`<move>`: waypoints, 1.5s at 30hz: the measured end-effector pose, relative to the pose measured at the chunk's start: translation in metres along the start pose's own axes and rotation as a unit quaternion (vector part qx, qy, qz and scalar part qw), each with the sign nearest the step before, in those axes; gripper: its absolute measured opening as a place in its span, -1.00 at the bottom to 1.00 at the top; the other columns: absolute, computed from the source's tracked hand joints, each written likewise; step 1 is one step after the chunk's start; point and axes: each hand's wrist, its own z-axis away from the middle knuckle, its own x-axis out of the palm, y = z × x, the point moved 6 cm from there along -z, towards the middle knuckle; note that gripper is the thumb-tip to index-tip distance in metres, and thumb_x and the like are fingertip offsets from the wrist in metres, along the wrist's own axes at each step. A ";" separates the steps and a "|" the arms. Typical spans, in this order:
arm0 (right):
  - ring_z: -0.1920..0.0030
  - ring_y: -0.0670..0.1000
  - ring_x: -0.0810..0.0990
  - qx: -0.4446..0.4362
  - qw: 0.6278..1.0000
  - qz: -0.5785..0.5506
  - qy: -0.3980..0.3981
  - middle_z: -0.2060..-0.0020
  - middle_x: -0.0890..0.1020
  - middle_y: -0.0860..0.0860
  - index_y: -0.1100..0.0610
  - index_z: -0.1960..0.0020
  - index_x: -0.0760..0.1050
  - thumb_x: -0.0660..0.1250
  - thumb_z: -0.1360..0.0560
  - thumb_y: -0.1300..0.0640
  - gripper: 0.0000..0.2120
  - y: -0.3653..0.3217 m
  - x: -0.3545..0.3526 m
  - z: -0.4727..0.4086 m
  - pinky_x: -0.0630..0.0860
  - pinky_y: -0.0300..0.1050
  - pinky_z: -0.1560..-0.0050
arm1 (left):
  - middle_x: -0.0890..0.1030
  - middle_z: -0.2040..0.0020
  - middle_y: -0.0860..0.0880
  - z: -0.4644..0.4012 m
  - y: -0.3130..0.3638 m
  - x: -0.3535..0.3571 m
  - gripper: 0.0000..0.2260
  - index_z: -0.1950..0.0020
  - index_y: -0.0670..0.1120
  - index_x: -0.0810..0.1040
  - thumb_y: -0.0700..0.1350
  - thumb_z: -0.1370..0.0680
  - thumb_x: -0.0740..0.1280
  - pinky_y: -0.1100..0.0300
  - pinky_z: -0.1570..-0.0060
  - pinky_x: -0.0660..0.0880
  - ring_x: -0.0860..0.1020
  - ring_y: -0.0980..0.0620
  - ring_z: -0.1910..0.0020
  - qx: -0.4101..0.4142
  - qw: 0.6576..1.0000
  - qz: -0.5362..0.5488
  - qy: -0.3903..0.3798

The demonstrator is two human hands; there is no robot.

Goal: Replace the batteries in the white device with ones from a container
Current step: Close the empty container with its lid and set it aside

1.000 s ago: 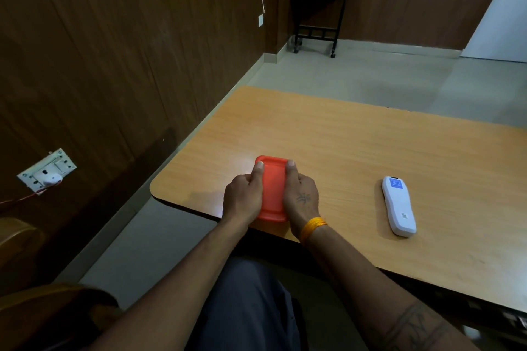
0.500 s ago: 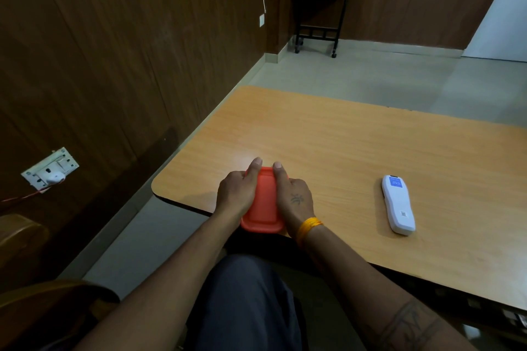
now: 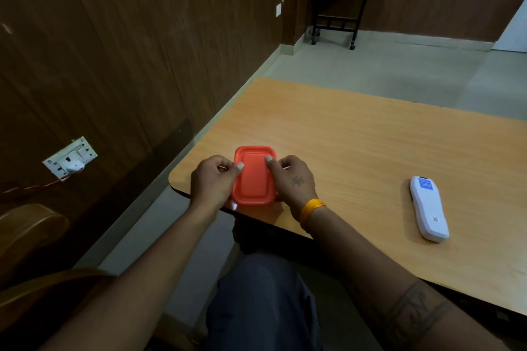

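Batteries are not in sight yet; I take them to be inside the orange container (image 3: 254, 177), lid on, low in the frame's centre near the table (image 3: 356, 145) corner. My left hand (image 3: 212, 182) curls against its left side with the thumb tip on the lid's upper left edge. My right hand (image 3: 293, 179) mirrors it, thumb on the upper right edge, so both hands are pinching the box between them. To open it cleanly I'd keep the base pinned down and lift the rim evenly with both thumbs, slowly, so nothing spills over the near edge. Well apart, at right of frame, the white device (image 3: 429, 208) lies flat, untouched.
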 end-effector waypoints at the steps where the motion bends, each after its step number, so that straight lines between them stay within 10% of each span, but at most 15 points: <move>1: 0.14 0.15 0.71 0.005 1.000 -0.005 -0.015 0.10 0.68 0.06 0.03 0.10 0.55 0.37 -0.47 -0.26 -0.66 -0.003 0.009 0.000 0.72 0.22 0.12 | 0.70 0.19 -0.02 -0.009 -0.004 -0.008 -0.80 0.06 -0.08 0.65 0.05 -0.60 0.46 0.19 0.45 0.63 0.67 0.07 0.40 -0.013 1.000 0.002 -0.001; 5: 0.37 0.14 0.66 0.056 0.989 -0.102 -0.090 0.29 0.65 0.15 0.18 0.12 0.57 0.31 -0.56 0.18 -0.88 -0.013 0.047 0.002 0.66 -0.02 0.37 | 0.73 0.07 -0.13 -0.042 -0.023 -0.037 -0.94 0.04 -0.09 0.68 -0.11 -0.58 0.47 0.00 0.12 0.69 0.71 -0.11 0.08 -0.079 0.996 0.024 -0.037; 9: 0.38 0.11 0.65 0.074 0.982 -0.131 -0.117 0.33 0.67 0.20 0.22 0.11 0.57 0.31 -0.59 0.33 -0.88 -0.029 0.084 0.000 0.65 -0.06 0.32 | 0.70 -0.06 -0.18 -0.061 -0.024 -0.069 -0.82 -0.13 -0.21 0.69 -0.34 -0.60 0.34 0.19 0.26 0.56 0.65 -0.01 0.10 -0.098 0.993 0.015 -0.057; 24: 0.38 0.08 0.70 0.081 0.982 -0.136 -0.100 0.28 0.72 0.16 0.18 -0.03 0.62 0.41 -0.59 0.18 -0.93 -0.025 0.131 0.002 0.76 0.11 0.14 | 0.67 -0.23 -0.17 -0.081 -0.054 -0.097 -0.70 -0.32 -0.19 0.63 -0.35 -0.60 0.36 0.26 0.19 0.50 0.62 0.06 0.00 -0.092 0.994 -0.011 -0.050; 30: 0.30 0.24 0.75 0.065 0.989 -0.119 -0.058 0.29 0.72 0.20 0.20 0.10 0.63 0.36 -0.57 0.08 -0.80 -0.027 0.105 0.007 0.75 0.22 0.23 | 0.56 -0.45 -0.11 -0.078 -0.044 -0.113 -0.53 -0.50 -0.07 0.50 -0.23 -0.59 0.44 0.14 -0.15 0.49 0.55 -0.05 -0.39 -0.048 0.997 0.000 0.066; 37: 0.28 0.08 0.71 0.003 0.987 -0.152 -0.043 0.24 0.72 0.11 0.18 0.04 0.65 0.44 -0.55 0.03 -0.80 -0.035 0.044 0.021 0.67 -0.02 0.26 | 0.66 -0.16 0.03 -0.027 0.000 -0.084 -0.69 -0.35 -0.10 0.61 -0.20 -0.61 0.43 0.33 0.02 0.53 0.62 0.19 -0.06 0.066 0.990 0.078 0.092; 45: 0.28 0.00 0.74 -0.042 0.993 -0.086 0.073 0.30 0.74 0.01 0.03 0.15 0.66 0.43 -0.49 -0.13 -0.77 -0.004 -0.087 0.031 0.73 0.19 0.08 | 0.74 0.07 -0.02 0.032 0.064 0.035 -0.91 -0.05 -0.02 0.72 -0.15 -0.59 0.43 -0.11 0.02 0.68 0.70 -0.08 0.02 0.079 0.984 0.151 -0.047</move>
